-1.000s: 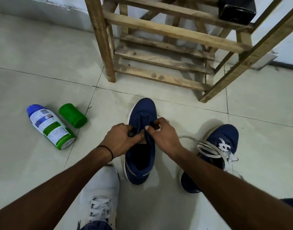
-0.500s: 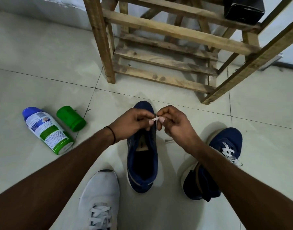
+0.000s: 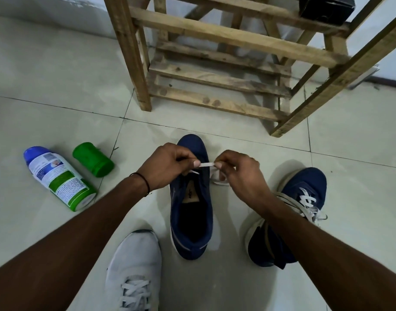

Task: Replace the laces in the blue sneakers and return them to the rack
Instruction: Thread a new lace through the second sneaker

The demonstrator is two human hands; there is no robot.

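Observation:
A blue sneaker (image 3: 191,216) without laces in its eyelets stands on the floor in front of me, toe pointing to the rack. Above its toe end my left hand (image 3: 168,168) and my right hand (image 3: 239,170) each pinch one end of a short taut stretch of white lace (image 3: 206,164); more of the lace trails down under my right hand. The second blue sneaker (image 3: 305,198), with white laces in it, lies to the right, partly behind my right forearm. The wooden rack (image 3: 226,63) stands beyond the shoes.
A spray can (image 3: 57,179) with a blue top lies at the left beside its green cap (image 3: 93,162). My white sneaker (image 3: 134,268) is at the bottom. A black box (image 3: 326,7) sits on an upper rack shelf. Pale floor tiles surround everything.
Both hands rose from the sneaker's tongue to above its toe end and now stretch the lace between them, slightly farther apart than half a second ago.

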